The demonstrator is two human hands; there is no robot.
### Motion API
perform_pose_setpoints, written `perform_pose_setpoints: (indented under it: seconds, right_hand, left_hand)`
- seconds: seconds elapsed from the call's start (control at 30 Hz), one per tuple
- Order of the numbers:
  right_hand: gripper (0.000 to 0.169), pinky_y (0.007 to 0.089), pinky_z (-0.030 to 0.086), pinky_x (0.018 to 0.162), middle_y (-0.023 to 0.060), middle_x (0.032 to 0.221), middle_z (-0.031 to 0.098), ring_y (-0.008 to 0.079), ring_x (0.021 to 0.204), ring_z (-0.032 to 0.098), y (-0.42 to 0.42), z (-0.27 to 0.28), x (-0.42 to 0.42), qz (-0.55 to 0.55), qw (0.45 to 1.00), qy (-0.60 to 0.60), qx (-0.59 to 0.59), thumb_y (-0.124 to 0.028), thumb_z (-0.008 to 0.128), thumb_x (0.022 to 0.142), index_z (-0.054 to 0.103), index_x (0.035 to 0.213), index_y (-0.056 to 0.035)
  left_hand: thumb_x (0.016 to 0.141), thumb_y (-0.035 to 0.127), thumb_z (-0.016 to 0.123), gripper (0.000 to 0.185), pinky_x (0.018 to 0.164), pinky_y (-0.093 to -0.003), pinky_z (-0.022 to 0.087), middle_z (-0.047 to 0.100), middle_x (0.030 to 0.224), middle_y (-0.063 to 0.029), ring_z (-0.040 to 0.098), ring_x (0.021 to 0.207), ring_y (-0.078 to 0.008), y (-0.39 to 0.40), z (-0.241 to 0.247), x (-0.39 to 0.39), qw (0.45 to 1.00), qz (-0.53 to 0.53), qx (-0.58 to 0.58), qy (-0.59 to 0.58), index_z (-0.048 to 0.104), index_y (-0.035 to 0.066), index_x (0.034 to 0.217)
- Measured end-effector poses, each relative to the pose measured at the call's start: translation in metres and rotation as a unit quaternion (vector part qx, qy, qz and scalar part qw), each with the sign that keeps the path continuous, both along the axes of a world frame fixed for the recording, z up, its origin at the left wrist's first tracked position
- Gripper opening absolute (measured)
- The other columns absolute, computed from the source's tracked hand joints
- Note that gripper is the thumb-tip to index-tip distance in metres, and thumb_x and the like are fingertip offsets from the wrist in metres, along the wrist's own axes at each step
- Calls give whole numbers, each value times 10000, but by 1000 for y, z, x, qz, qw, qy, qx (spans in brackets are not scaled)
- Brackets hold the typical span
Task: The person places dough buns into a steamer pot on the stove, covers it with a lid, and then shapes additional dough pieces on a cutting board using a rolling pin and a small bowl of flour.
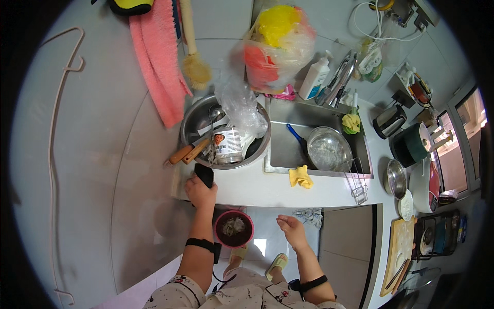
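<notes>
My left hand (201, 192) grips a flat black object (204, 175), probably a phone, at the left end of the white countertop (239, 189). Just beyond it stands a large steel basin (186, 135), holding a labelled clear jar (227, 146), a ladle (216, 113), a crumpled clear plastic bag (243, 104) and wooden-handled utensils (196, 150). My right hand (292, 231) hangs over the floor in front of the counter, fingers loosely curled together. Nothing shows in it. A yellow cloth (300, 177) lies on the counter's front strip beyond that hand.
The steel sink (285, 158) holds a clear bowl (329, 148) and a blue-handled pan (295, 132). A wire rack (358, 185) straddles its front rim. A pink waste bucket (250, 235) stands on the floor. Along the right counter are a kettle (389, 121) and a cutting board (397, 247).
</notes>
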State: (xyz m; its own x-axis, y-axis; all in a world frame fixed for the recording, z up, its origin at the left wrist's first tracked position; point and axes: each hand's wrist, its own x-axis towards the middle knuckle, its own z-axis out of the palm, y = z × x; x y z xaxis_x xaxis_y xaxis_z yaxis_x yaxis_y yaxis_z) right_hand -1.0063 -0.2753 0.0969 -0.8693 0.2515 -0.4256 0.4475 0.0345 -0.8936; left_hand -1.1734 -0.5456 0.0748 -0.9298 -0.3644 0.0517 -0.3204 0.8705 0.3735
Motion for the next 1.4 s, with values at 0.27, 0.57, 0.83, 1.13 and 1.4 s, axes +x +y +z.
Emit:
perform_pose_setpoints:
  seconds: [0.27, 0.57, 0.83, 1.13, 1.4]
  right_hand:
    - [285, 257, 476, 809, 118, 995, 658, 155, 910, 615, -23, 0, 0, -17, 999, -37, 1, -129, 628, 840, 605, 1053, 59]
    - [314, 263, 469, 821, 124, 1006, 654, 164, 928, 606, -32, 4, -5, -19, 999, -38, -10, -140, 634, 836, 596, 1077, 57]
    - [323, 260, 472, 797, 116, 984, 655, 152, 898, 603, 0, 20, 1, -13, 1000, 8, 27, -151, 644, 832, 594, 1082, 48]
    - [327, 265, 465, 791, 79, 954, 657, 135, 875, 594, 102, -1, 43, -120, 992, 50, 3, -189, 650, 830, 606, 1067, 32]
    - [243, 210, 417, 667, -8, 865, 608, 74, 748, 520, 290, 3, 132, -293, 954, 65, -14, -160, 609, 825, 633, 1021, -18]
  left_hand:
    - [606, 293, 745, 872, 1007, -422, 332, 465, 1154, -242, 435, 1108, -366, 1, -1, -5, 1000, 4, 8, 24, 337, -5, 1316]
    - [614, 291, 733, 876, 957, -416, 370, 508, 1114, -214, 442, 1097, -351, -4, -13, -5, 998, -4, 14, 56, 318, 30, 1339]
    - [632, 413, 738, 963, 1032, -508, 249, 331, 1339, -247, 332, 1243, -371, 15, 2, 12, 997, -33, -33, 67, 254, 93, 1400]
    - [723, 295, 690, 509, 1045, -546, 231, 428, 1294, -175, 337, 1261, -344, 169, 44, 72, 939, -330, 99, -15, 571, 59, 1157]
    - [826, 257, 599, 305, 831, -346, 450, 626, 1047, -179, 600, 1011, -263, 373, 87, 117, 848, -475, 200, -125, 643, 36, 1032]
